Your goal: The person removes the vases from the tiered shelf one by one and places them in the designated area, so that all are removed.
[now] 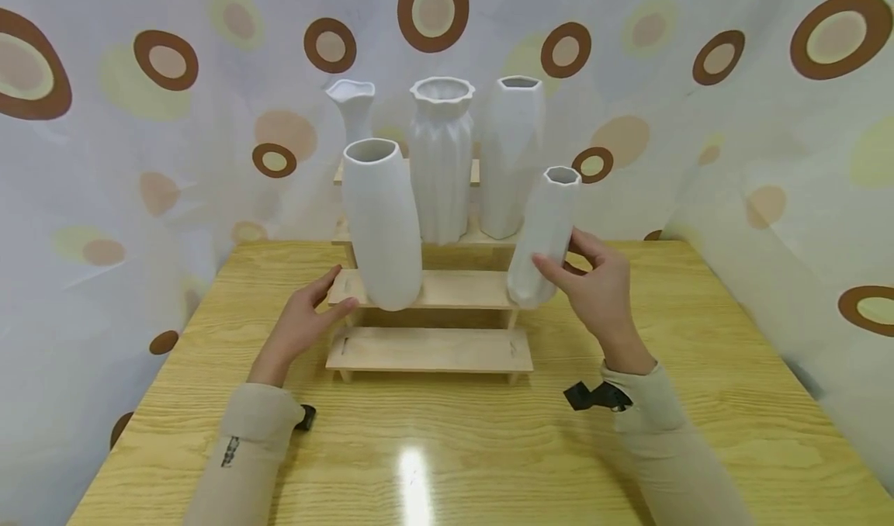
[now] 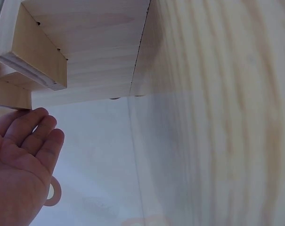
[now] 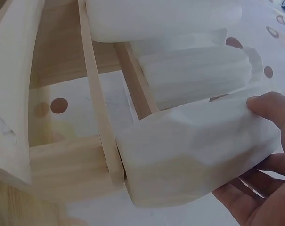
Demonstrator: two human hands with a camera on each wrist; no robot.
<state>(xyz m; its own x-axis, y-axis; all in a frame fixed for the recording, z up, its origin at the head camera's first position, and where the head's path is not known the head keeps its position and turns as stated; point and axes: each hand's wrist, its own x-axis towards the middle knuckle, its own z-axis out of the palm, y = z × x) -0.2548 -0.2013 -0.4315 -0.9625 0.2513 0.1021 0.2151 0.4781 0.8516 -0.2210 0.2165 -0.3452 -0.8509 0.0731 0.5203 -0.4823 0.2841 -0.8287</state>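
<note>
Your right hand point(image 1: 601, 285) has its grip pinched on the small faceted vase point(image 1: 548, 227), thumb across the near side and fingers round the back. That vase is at the right end of the wooden rack's point(image 1: 429, 349) second step from the bottom, tilted with its mouth to the right; in the right wrist view its base meets the end of the board, and you cannot tell whether the step bears its weight. Its polygonal mouth shows a pale inner rim, the depth hidden.

Your left hand point(image 1: 307, 320) is at the left end of the same step, its grip spread, thumb at the front edge and the other fingers loosely extended beside the wood.

Near that hand, on the same step, you have a tall rounded vase point(image 1: 382, 223) with a round mouth and a grey inner wall in sight. On the step behind, a ribbed vase point(image 1: 441, 161) with a scalloped rim stands beside a tall faceted vase point(image 1: 513, 157); you see a little way into both mouths. Further back, a flared vase point(image 1: 352, 99) with a wavy lip is partly covered by the rounded one. All five are white.

The rack stands on a wood-grained table point(image 1: 482, 448). Your left sleeve point(image 1: 261, 417) carries a dark mark point(image 1: 230, 452) too small to read.
</note>
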